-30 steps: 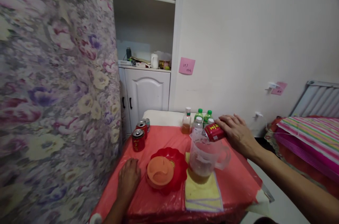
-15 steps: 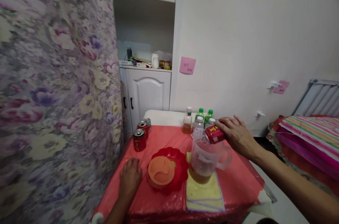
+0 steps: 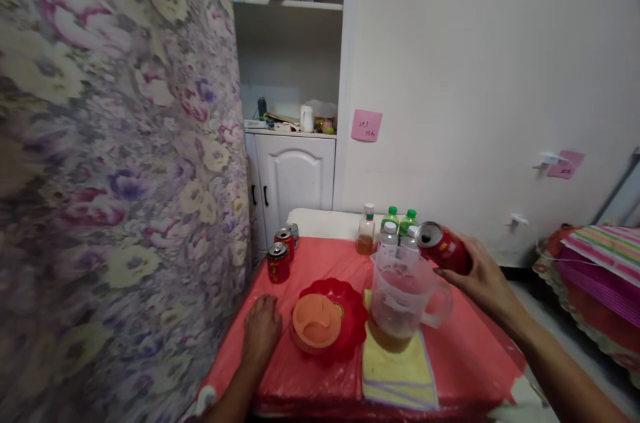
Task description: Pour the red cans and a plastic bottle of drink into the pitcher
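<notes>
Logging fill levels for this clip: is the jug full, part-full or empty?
Part-full, low: brownish liquid lies in the bottom of the jug, showing through its translucent side.

This looks like a room in a home: a floral curtain (image 3: 125, 176) hangs beside a white cabinet (image 3: 297, 173) with open shelves (image 3: 295, 4), a bed (image 3: 600, 309) with striped bedding (image 3: 613, 246) stands by the wall (image 3: 465, 76), and red plastic (image 3: 330, 253) covers the tabletop (image 3: 475, 343).

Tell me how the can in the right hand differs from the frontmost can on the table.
The held can is tilted in the right hand, its top facing left; the frontmost can stands upright. The held can is raised off the table; the frontmost can rests on it. Both are red with metallic tops.
</notes>
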Demonstrator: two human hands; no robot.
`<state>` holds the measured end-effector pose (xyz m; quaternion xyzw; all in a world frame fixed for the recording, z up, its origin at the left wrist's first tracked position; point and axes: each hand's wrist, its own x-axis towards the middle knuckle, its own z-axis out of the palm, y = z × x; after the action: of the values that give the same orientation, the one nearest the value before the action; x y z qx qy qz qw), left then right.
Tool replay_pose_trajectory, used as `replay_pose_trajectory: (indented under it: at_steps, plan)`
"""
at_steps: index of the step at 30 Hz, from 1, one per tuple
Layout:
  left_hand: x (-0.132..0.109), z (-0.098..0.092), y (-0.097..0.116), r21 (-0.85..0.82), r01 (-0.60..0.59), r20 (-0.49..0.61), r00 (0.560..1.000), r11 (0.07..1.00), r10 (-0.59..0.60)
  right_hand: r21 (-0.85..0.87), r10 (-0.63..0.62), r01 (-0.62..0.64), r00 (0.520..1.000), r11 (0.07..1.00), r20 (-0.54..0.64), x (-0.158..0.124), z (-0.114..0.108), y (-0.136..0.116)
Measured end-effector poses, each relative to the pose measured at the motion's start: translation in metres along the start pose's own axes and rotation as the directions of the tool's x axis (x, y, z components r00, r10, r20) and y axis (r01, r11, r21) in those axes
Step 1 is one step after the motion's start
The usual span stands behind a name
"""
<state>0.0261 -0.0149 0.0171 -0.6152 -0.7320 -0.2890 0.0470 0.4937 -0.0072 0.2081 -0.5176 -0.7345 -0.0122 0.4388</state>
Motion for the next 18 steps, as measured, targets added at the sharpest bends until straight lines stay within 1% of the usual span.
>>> replay_pose_trajectory:
  at_steps: [1,2,3,5,6,8,10,12,15,17,18]
  plan:
    - [0.000,0.000,-0.001,-0.023,0.009,-0.004,1.000,1.000,-0.009,0.101,0.106,-0.106,0.994,0.989,0.002,-0.004,0.001,-0.002]
    - [0.000,0.000,-0.003,-0.048,0.019,-0.009,1.000,0.999,-0.019,0.205,0.204,-0.204,0.979,0.957,0.021,-0.007,0.003,-0.004]
    - [0.002,0.000,-0.005,-0.075,0.030,-0.013,0.999,0.997,-0.031,0.313,0.281,-0.282,0.958,0.907,0.051,-0.009,0.004,-0.006]
    - [0.006,-0.003,-0.010,-0.137,0.051,-0.014,0.998,0.989,-0.053,0.510,0.366,-0.367,0.924,0.778,0.106,-0.010,0.007,-0.009]
    - [0.008,-0.006,-0.012,-0.171,0.061,-0.013,0.998,0.983,-0.064,0.584,0.386,-0.375,0.916,0.720,0.113,-0.010,0.008,-0.010]
    - [0.013,-0.013,-0.016,-0.239,0.084,-0.012,0.996,0.967,-0.090,0.682,0.418,-0.362,0.904,0.636,0.090,-0.009,0.010,-0.007]
    - [0.014,-0.022,-0.019,-0.302,0.107,-0.017,0.993,0.947,-0.118,0.738,0.449,-0.339,0.892,0.583,0.055,-0.010,0.009,-0.001]
    - [0.009,-0.031,-0.018,-0.353,0.127,-0.030,0.989,0.927,-0.147,0.775,0.467,-0.315,0.884,0.548,0.030,-0.012,0.006,0.003]
    - [-0.011,-0.040,-0.007,-0.411,0.142,-0.051,0.983,0.900,-0.178,0.804,0.435,-0.300,0.898,0.513,0.057,-0.021,-0.006,-0.001]
    - [-0.029,-0.045,0.007,-0.457,0.139,-0.058,0.981,0.878,-0.185,0.826,0.382,-0.297,0.918,0.479,0.108,-0.028,-0.013,-0.015]
    - [-0.039,-0.048,0.017,-0.513,0.148,-0.063,0.976,0.845,-0.209,0.839,0.348,-0.296,0.927,0.456,0.138,-0.031,-0.015,-0.025]
